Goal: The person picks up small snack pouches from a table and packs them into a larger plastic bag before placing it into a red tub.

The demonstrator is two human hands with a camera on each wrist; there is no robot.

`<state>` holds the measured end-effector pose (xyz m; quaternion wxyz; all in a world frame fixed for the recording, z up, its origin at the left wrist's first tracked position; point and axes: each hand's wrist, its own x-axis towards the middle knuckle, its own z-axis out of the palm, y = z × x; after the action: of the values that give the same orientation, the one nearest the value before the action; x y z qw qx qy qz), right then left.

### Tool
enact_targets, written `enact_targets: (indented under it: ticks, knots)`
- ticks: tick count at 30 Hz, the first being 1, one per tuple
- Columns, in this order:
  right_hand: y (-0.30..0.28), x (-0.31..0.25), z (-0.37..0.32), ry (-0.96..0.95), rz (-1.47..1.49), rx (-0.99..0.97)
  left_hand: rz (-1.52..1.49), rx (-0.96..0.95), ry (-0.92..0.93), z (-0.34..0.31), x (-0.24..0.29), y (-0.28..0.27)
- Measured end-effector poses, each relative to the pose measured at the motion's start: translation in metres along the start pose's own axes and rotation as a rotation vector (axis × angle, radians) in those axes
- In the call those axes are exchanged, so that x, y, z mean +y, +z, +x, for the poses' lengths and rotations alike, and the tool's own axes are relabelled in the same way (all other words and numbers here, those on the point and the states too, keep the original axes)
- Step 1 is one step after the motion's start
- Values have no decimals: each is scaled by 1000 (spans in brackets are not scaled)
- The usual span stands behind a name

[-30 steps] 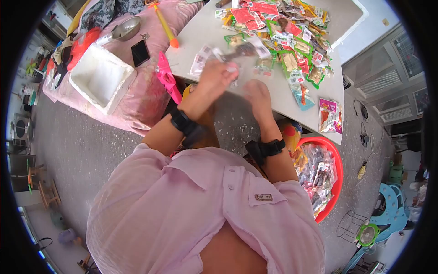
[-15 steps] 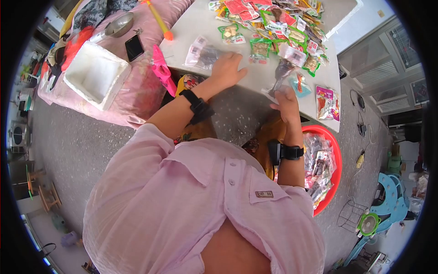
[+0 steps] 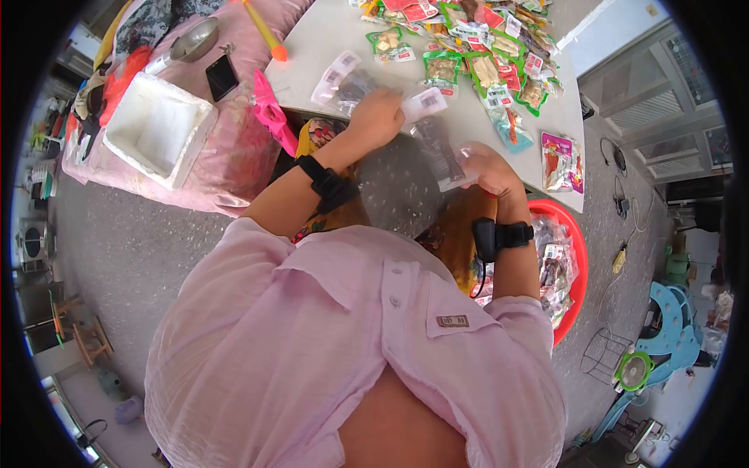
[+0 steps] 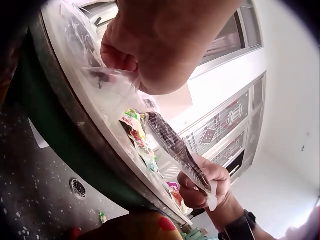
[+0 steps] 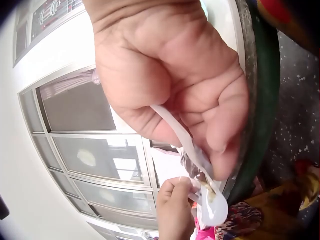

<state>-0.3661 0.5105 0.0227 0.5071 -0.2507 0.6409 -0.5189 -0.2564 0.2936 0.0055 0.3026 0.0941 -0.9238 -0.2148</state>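
Between my hands is a clear plastic packet (image 3: 437, 148) with dark, ridged food inside and a white barcode label at its far end. My right hand (image 3: 493, 170) grips the near end between thumb and fingers, as the right wrist view shows closely. The left hand (image 3: 376, 118) has its curled fingers at the labelled end; in the left wrist view this hand (image 4: 150, 45) pinches clear film. Stretched between the hands, the packet (image 4: 175, 147) slants over the table's edge. A similar clear packet (image 3: 347, 87) lies on the table beside my left hand.
Many colourful food packets (image 3: 488, 70) are heaped on the white table (image 3: 312, 39). A purple-red packet (image 3: 560, 168) lies near its right corner. A red basin (image 3: 576, 257) of packets stands on the floor at right. A white foam box (image 3: 160, 129) and phone (image 3: 221, 76) rest on the pink-covered bed.
Hands moving over the table became hands at a packet's two ends. My right hand moved right, then swung the packet across toward the left hand, which came to its labelled end.
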Motion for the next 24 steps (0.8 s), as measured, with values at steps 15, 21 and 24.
enact_targets:
  ticks: [15,21,24]
  knots:
    - [4,9,60,5,378,-246,29,-128,134,-23,18,-10]
    - [57,-8,39,-52,941,63,34,-90,89,-23,13,-12]
    - [68,6,23,-34,641,159,22,-107,70,-26,15,-13]
